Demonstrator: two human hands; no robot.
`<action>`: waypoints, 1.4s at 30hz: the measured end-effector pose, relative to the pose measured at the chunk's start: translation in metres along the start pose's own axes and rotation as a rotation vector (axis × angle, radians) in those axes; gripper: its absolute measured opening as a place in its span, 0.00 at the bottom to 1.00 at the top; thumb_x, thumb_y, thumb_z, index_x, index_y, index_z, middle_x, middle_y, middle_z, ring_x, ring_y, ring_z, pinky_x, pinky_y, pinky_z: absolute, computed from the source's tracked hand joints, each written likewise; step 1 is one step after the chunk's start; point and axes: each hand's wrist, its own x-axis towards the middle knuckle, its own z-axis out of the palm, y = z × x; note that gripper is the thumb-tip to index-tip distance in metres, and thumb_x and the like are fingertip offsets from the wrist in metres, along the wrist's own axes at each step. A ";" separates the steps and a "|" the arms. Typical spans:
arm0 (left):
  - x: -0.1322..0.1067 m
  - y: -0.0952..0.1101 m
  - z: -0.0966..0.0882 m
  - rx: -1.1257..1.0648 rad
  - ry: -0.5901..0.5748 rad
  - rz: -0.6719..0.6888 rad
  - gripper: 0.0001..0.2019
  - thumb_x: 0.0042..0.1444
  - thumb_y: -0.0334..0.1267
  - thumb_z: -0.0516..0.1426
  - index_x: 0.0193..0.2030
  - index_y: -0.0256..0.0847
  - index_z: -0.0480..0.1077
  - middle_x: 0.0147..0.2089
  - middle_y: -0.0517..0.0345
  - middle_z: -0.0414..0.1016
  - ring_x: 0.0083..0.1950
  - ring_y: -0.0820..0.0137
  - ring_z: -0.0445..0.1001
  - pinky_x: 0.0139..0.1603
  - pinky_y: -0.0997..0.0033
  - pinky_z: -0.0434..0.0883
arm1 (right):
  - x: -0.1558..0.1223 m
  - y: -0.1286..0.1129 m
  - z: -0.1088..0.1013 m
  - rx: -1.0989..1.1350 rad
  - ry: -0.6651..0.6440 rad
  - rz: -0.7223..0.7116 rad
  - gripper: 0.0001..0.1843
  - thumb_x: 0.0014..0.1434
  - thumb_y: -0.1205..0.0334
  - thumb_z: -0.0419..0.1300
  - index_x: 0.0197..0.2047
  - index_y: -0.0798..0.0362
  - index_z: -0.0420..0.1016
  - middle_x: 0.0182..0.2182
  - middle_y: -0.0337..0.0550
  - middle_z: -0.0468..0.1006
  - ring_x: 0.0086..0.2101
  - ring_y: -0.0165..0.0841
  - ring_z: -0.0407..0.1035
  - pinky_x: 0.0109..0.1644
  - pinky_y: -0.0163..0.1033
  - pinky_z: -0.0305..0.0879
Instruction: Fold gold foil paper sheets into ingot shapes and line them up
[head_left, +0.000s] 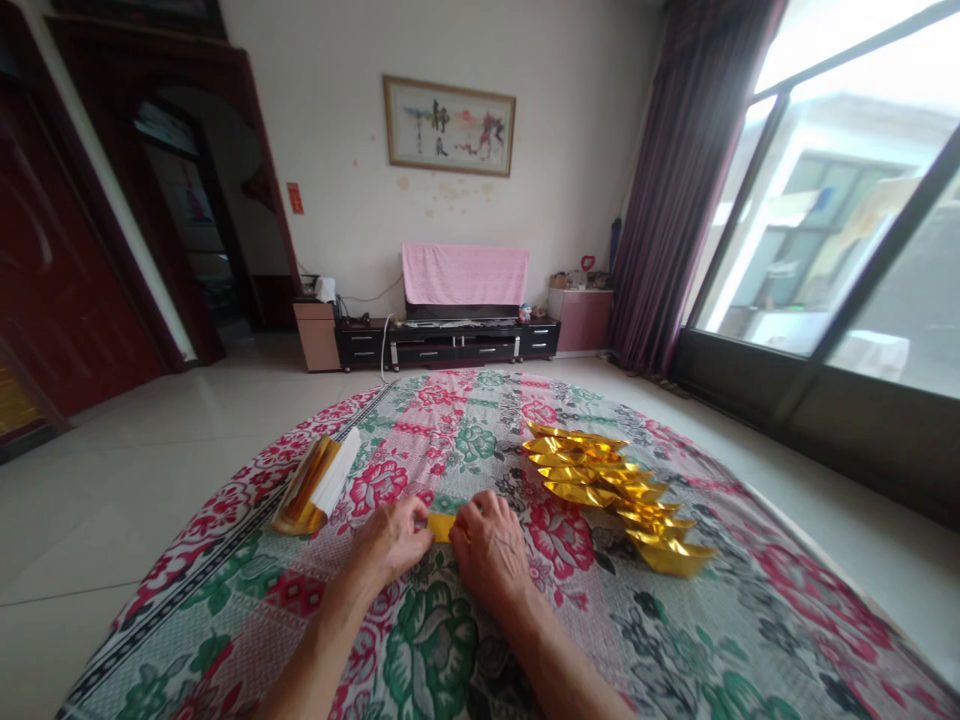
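A small folded strip of gold paper (441,527) lies flat on the flowered cloth between my hands. My left hand (397,538) pinches its left end with thumb and forefinger. Over its right end, my right hand (491,545) is bent with the fingers curled down onto the paper, hiding that part. To the right stand several folded gold paper ingots (585,470) in overlapping rows. On the left rests a stack of gold paper sheets (311,485), partly wrapped in a white sheet (336,472).
The flowered cloth (427,650) covers a bed-like surface with a rounded far edge. Beyond it, a low black TV cabinet (454,345) carries a screen under a pink cloth (465,273). A purple curtain (667,190) and a large window (847,230) are on the right; a dark red door (67,240) is at left.
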 end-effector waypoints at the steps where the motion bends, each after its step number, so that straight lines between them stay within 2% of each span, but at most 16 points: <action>1: 0.000 0.000 0.000 0.000 0.000 0.002 0.09 0.45 0.38 0.54 0.35 0.44 0.70 0.23 0.64 0.68 0.25 0.74 0.64 0.26 0.76 0.53 | 0.000 0.000 0.000 -0.001 -0.006 -0.008 0.04 0.57 0.63 0.52 0.35 0.49 0.68 0.37 0.42 0.66 0.38 0.34 0.59 0.40 0.37 0.51; 6: -0.002 0.002 -0.002 -0.002 -0.008 0.011 0.11 0.45 0.37 0.54 0.38 0.44 0.71 0.23 0.64 0.68 0.26 0.75 0.65 0.26 0.77 0.53 | 0.000 0.002 -0.001 -0.010 0.003 -0.022 0.07 0.57 0.61 0.53 0.39 0.49 0.69 0.38 0.43 0.67 0.40 0.35 0.59 0.43 0.40 0.51; 11: -0.005 0.006 -0.004 0.040 0.004 0.034 0.12 0.47 0.36 0.54 0.39 0.44 0.71 0.23 0.63 0.68 0.27 0.73 0.66 0.26 0.76 0.54 | 0.001 0.003 -0.001 0.012 -0.003 -0.049 0.05 0.55 0.61 0.54 0.34 0.50 0.69 0.36 0.43 0.68 0.39 0.36 0.59 0.45 0.41 0.50; 20: -0.005 0.005 -0.003 0.062 0.024 0.066 0.12 0.47 0.36 0.54 0.40 0.45 0.71 0.26 0.61 0.70 0.29 0.72 0.68 0.28 0.76 0.55 | 0.005 0.005 0.000 0.050 0.008 0.004 0.03 0.51 0.64 0.56 0.32 0.52 0.68 0.33 0.42 0.69 0.37 0.35 0.60 0.42 0.39 0.48; 24: -0.005 0.006 -0.002 0.056 0.038 0.108 0.11 0.47 0.34 0.54 0.38 0.45 0.72 0.27 0.61 0.70 0.30 0.72 0.68 0.30 0.76 0.58 | 0.006 0.007 -0.002 0.097 0.009 -0.018 0.03 0.52 0.63 0.57 0.32 0.52 0.68 0.31 0.40 0.70 0.35 0.33 0.61 0.42 0.38 0.48; 32: -0.005 0.009 -0.003 -0.061 0.037 0.159 0.09 0.52 0.37 0.53 0.34 0.42 0.75 0.32 0.58 0.72 0.34 0.73 0.69 0.37 0.76 0.62 | 0.007 0.009 -0.001 0.135 0.017 -0.010 0.02 0.53 0.63 0.57 0.32 0.52 0.68 0.29 0.38 0.71 0.34 0.31 0.62 0.42 0.36 0.48; 42: 0.000 0.002 0.001 -0.129 0.036 0.205 0.10 0.53 0.37 0.52 0.28 0.40 0.74 0.30 0.58 0.71 0.34 0.73 0.69 0.37 0.76 0.62 | 0.006 0.008 -0.003 0.160 0.006 -0.020 0.02 0.54 0.63 0.57 0.32 0.51 0.69 0.29 0.38 0.71 0.34 0.32 0.63 0.42 0.37 0.49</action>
